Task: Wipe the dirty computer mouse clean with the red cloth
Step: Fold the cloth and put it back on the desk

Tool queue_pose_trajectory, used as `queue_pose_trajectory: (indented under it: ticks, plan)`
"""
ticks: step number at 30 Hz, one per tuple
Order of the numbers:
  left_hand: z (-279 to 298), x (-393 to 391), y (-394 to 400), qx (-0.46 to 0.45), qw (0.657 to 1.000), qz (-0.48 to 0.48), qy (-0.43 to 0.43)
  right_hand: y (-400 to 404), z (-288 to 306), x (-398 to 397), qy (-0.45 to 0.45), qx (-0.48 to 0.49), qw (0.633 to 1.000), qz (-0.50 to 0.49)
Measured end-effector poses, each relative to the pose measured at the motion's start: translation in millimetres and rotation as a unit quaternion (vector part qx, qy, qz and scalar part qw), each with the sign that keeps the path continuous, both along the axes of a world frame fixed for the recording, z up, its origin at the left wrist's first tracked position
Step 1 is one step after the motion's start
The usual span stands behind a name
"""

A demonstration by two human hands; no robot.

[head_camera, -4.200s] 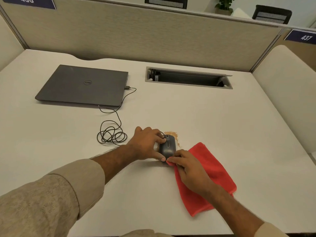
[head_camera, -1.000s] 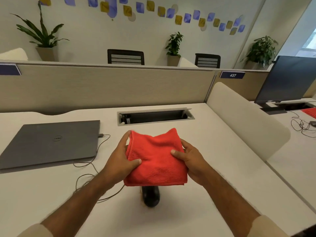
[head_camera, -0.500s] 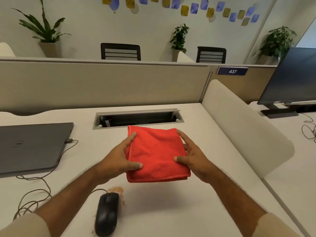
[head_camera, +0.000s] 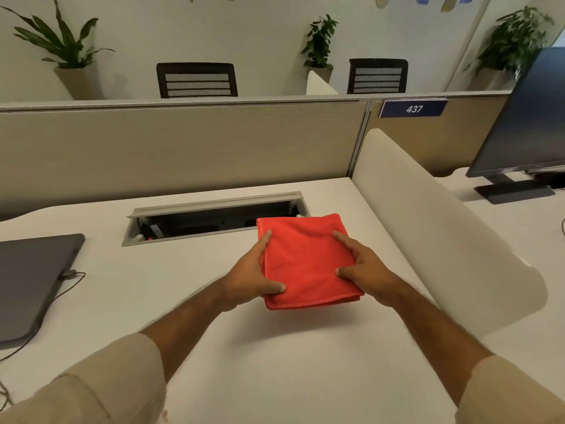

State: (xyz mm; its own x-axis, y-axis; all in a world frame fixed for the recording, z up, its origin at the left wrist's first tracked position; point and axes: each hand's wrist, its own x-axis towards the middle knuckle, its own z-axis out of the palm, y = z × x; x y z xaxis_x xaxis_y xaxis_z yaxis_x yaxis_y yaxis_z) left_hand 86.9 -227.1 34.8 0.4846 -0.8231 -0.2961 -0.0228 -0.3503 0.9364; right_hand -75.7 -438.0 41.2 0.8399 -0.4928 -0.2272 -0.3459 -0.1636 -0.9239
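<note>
The folded cloth (head_camera: 307, 261) sits between the two hands — the left hand (head_camera: 249, 278) on its left edge, the right hand (head_camera: 365, 270) on its right edge — above the bench (head_camera: 275, 362). Just beyond the hands a cable trough (head_camera: 211, 220) is sunk into the bench, the cloth's far edge overlapping its right end. Well left of the left hand lies a closed laptop (head_camera: 30, 280). Behind the trough stands a partition (head_camera: 177, 145); right of the right hand runs a side divider (head_camera: 434, 228), with a monitor (head_camera: 526, 123) beyond it.
</note>
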Motion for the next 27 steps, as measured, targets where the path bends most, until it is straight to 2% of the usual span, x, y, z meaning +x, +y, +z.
queue_pose_trajectory:
  ticks: [3, 12, 15, 18, 20, 22, 24, 27]
  plan:
    - [-15, 2, -30, 0.016, 1.0, 0.01, 0.005, -30, -10, 8, 0.021, -0.022, 0.999, -0.01]
    - [-45, 5, -89, 0.108, 0.992, 0.013, -0.071, -80, -41, 22, 0.127, -0.086, 0.988, 0.006]
    - [-50, 5, -92, 0.131, 0.981, 0.007, -0.14, -84, -47, 22, 0.16, -0.17, 0.972, 0.008]
    - [-54, 2, -87, 0.171, 0.948, 0.021, -0.268, -72, -48, 21, 0.182, -0.365, 0.913, -0.007]
    - [-58, -2, -80, 0.192, 0.917, 0.025, -0.348, -52, -52, 19, 0.149, -0.449, 0.881, -0.016]
    - [-65, -4, -74, 0.19, 0.887, -0.011, -0.421, -30, -63, 19, 0.134, -0.47, 0.872, 0.011]
    - [-74, -6, -67, 0.202, 0.86, -0.057, -0.464, -17, -77, 20, 0.169, -0.463, 0.869, 0.047]
    - [-84, -6, -63, 0.215, 0.849, -0.073, -0.476, -16, -91, 22, 0.197, -0.446, 0.871, 0.054]
